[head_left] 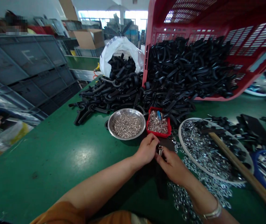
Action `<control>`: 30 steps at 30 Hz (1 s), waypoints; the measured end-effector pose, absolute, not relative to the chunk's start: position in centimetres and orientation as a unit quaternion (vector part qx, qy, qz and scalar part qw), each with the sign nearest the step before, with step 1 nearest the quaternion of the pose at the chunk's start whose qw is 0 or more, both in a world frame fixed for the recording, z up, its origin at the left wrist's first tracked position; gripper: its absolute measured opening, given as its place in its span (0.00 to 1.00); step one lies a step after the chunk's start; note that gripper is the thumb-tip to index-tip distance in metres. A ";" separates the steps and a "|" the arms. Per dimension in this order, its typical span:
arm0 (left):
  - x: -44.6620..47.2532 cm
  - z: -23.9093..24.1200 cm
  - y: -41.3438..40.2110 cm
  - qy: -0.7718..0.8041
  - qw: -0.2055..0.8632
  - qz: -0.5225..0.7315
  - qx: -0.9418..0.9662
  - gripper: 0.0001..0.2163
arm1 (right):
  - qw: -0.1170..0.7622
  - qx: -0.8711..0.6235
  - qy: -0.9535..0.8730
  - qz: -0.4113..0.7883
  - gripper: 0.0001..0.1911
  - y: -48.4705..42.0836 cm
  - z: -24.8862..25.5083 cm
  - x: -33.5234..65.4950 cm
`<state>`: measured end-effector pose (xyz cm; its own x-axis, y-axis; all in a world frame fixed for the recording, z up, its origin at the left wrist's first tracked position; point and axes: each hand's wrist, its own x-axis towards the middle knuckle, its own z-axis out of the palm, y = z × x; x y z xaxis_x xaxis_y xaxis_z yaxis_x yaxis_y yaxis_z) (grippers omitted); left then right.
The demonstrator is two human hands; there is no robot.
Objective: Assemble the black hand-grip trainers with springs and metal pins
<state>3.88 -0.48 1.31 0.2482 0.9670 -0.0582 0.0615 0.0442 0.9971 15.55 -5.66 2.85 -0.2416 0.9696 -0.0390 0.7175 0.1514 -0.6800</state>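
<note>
A small metal coil spring (161, 151) stands between the thumb and fingers of my right hand (175, 166), which is closed on it. Close beside it, my left hand (147, 148) is closed, thumb against fingers; what it pinches is hidden. Both hands meet over a dark block or pad (169, 144) on the table. Just beyond them sits a red box (167, 134) of small metal pins, with a blue-handled tool (159, 115) lying in it. To its left is a steel bowl (110, 128) full of tiny metal parts.
Black plastic handles (114, 93) are heaped at the back, spilling from a tipped red basket (231, 96) and a white sack (105, 63). At right lie scattered nuts (181, 199), a white tray (181, 137), a wooden handle (242, 171) across it, and a blue bowl (255, 171).
</note>
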 end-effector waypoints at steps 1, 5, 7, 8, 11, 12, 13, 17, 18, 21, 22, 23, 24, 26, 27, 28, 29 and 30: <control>3.8 1.2 -0.6 0.462 0.557 0.417 0.550 0.08 | 0.218 -0.581 -0.721 0.308 0.12 -5.7 2.8 15.6; 3.6 1.3 -0.6 0.457 0.557 0.435 0.540 0.11 | 0.266 -0.611 -0.675 0.318 0.15 -6.1 2.4 15.3; 3.5 1.5 -0.5 0.449 0.556 0.400 0.574 0.11 | 0.253 -0.603 -0.683 0.325 0.15 -6.3 2.3 15.2; 3.4 1.7 -0.5 0.442 0.550 0.379 0.599 0.11 | 0.243 -0.599 -0.692 0.322 0.15 -6.4 2.3 15.1; 3.1 2.2 -0.4 0.415 0.524 0.333 0.665 0.11 | 0.225 -0.613 -0.702 0.285 0.15 -6.6 2.2 15.0; 3.0 2.4 -0.4 0.408 0.514 0.319 0.684 0.11 | 0.217 -0.620 -0.702 0.273 0.14 -6.6 2.3 15.0; 2.9 2.5 -0.5 0.405 0.506 0.303 0.699 0.11 | 0.209 -0.626 -0.703 0.266 0.14 -6.5 2.3 15.0; 2.9 2.9 -0.5 0.387 0.494 0.262 0.733 0.14 | 0.191 -0.613 -0.708 0.294 0.10 -6.0 2.5 15.3; 3.0 2.8 -0.4 0.375 0.498 0.268 0.734 0.15 | 0.198 -0.604 -0.707 0.308 0.10 -5.9 2.4 15.4; 3.6 2.5 0.0 0.361 0.519 0.284 0.721 0.20 | 0.246 -0.585 -0.676 0.375 0.13 -5.7 1.9 15.6; 3.7 2.5 0.2 0.372 0.524 0.284 0.712 0.21 | 0.267 -0.586 -0.649 0.405 0.14 -5.6 1.8 15.7; 3.8 2.5 0.3 0.387 0.522 0.290 0.702 0.22 | 0.284 -0.590 -0.616 0.438 0.16 -5.5 1.7 15.8; 3.8 2.7 0.4 0.404 0.509 0.301 0.698 0.24 | 0.301 -0.596 -0.578 0.468 0.17 -5.4 1.6 15.9; 3.4 3.3 0.1 0.433 0.455 0.311 0.713 0.26 | 0.341 -0.612 -0.504 0.506 0.20 -5.1 1.8 16.3; 3.2 3.6 -0.3 0.437 0.422 0.299 0.735 0.27 | 0.364 -0.613 -0.475 0.515 0.20 -4.9 1.9 16.4; 2.9 3.9 -0.7 0.435 0.390 0.277 0.763 0.28 | 0.389 -0.611 -0.452 0.521 0.20 -4.7 2.1 16.6; 2.7 4.1 -1.3 0.430 0.358 0.248 0.791 0.32 | 0.411 -0.606 -0.432 0.526 0.20 -4.6 2.2 16.6; 2.5 4.2 -1.8 0.427 0.328 0.223 0.812 0.38 | 0.430 -0.603 -0.410 0.533 0.20 -4.5 2.3 16.5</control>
<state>2.54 -1.79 4.17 0.5348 0.8409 0.0825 0.5481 -0.4196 0.7235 16.47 -4.48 2.29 0.0956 0.9523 -0.2899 0.0367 -0.2944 -0.9550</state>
